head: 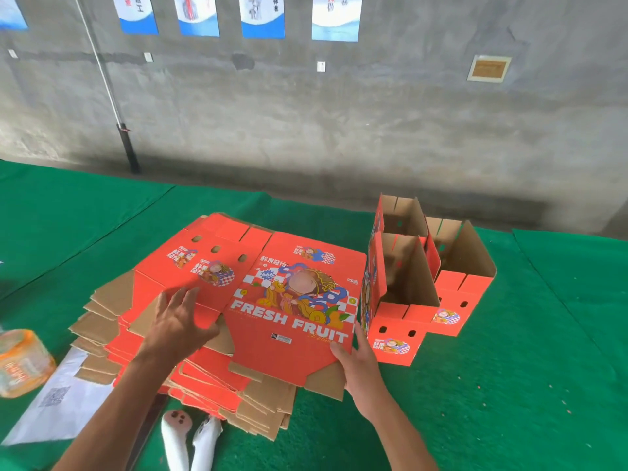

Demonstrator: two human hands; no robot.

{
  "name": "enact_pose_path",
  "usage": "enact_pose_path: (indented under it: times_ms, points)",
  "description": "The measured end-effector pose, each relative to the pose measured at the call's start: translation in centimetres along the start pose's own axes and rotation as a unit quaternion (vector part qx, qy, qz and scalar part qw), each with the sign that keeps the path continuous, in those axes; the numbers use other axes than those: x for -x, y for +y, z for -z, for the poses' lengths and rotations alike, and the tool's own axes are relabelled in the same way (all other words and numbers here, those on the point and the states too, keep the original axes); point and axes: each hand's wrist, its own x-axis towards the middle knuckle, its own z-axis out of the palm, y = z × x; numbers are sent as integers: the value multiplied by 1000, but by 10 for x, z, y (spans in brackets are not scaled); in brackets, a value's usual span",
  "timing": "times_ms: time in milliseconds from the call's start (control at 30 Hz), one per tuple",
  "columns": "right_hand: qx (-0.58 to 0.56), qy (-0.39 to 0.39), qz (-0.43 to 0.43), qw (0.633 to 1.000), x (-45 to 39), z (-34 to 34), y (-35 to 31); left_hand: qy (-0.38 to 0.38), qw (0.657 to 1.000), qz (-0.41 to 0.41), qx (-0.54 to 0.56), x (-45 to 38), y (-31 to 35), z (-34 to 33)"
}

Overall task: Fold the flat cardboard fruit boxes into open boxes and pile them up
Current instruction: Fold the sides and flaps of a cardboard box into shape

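Top flat box (289,300) lies printed side up on stack of flat boxes (163,362), centre of green table (509,385). We see left hand (180,321) pressed palm-down on its left panel, fingers spread, gripping nothing. Right hand (356,362) pinches near right corner of same sheet, thumb on top. Folded open boxes (424,283) stand upright just right of stack, touching one another. Plastic bottle (20,362) at near left.

Under the left hand (180,321) the flat boxes (285,300) are cardboard — smooth printed red faces, raw brown matt flaps. The surface (509,385) beyond the right hand (360,365) wears rough green felt-like cloth.
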Motion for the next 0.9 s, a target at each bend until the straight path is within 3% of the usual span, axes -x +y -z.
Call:
enact_pose_path:
  times_ms: [167,333,533,900]
  points:
    - [4,-15,22,1000,20,18,-12,-12,1000,-15,-5,19,19,6]
    - [23,-40,33,998,46,46,-30,23,999,-20,19,51,42,3]
    - [27,-46,56,997,67,61,-41,-52,998,-44,-10,69,68,7]
    - [118,-25,52,991,81,63,-49,-78,994,-57,-47,81,63,-9]
